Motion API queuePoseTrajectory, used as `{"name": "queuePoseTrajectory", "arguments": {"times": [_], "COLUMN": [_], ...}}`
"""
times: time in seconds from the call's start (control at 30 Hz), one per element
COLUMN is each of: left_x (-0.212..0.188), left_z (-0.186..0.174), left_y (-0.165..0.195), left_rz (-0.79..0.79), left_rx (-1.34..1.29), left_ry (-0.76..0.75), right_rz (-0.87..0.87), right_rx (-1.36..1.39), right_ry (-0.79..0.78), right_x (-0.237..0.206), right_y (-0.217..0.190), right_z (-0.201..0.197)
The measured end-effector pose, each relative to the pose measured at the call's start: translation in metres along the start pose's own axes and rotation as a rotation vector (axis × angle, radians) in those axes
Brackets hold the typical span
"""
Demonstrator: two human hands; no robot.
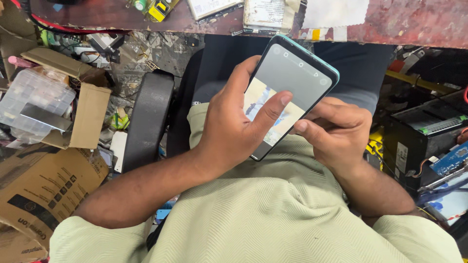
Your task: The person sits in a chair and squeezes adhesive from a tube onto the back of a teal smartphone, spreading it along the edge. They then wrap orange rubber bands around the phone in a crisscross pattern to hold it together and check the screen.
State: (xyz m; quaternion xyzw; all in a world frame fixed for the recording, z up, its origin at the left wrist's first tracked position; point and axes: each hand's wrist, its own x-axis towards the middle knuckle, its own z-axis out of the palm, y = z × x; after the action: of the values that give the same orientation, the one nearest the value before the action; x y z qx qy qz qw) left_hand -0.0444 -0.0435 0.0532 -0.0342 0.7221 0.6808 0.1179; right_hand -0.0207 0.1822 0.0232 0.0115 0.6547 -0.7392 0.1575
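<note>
Two bare hands share one smartphone [292,92], a teal-edged handset held tilted above the lap, just below the edge of the workbench [414,24]. The left hand [234,131] wraps the phone's left edge, fingers closed on it, with its thumb [273,109] lying across the lit screen. The right hand [336,129] is clamped on the lower right side, its thumb tip touching the phone's edge. Going by size around them: one printed cardboard box [39,190] at lower left, one black chair armrest [146,119] beside the left forearm, one open carton [87,112] with a clear plastic container [34,97] against it, one black device [424,131] on the right, and one small blue circuit board [451,158] near it. The left hand hides part of the screen.
</note>
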Motion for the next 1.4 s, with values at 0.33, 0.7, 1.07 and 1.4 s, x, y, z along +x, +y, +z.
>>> {"name": "queuePoseTrajectory", "arguments": {"times": [0.33, 0.7, 1.07, 1.4], "left_x": [-0.002, -0.006, -0.009, -0.01], "left_z": [-0.001, -0.001, 0.001, 0.001], "left_y": [0.002, 0.004, 0.004, 0.002], "left_rz": [0.029, 0.038, 0.066, 0.104], "left_rx": [0.024, 0.058, 0.143, 0.187], "left_ry": [-0.03, -0.051, -0.033, -0.031], "right_rz": [-0.018, -0.071, -0.086, -0.139], "right_rx": [0.055, -0.031, -0.013, 0.114], "right_ry": [-0.03, -0.005, 0.043, 0.067], "right_x": [0.007, 0.007, 0.006, 0.012], "right_y": [-0.015, -0.02, -0.019, -0.014], "right_z": [0.005, -0.003, -0.007, -0.007]}}
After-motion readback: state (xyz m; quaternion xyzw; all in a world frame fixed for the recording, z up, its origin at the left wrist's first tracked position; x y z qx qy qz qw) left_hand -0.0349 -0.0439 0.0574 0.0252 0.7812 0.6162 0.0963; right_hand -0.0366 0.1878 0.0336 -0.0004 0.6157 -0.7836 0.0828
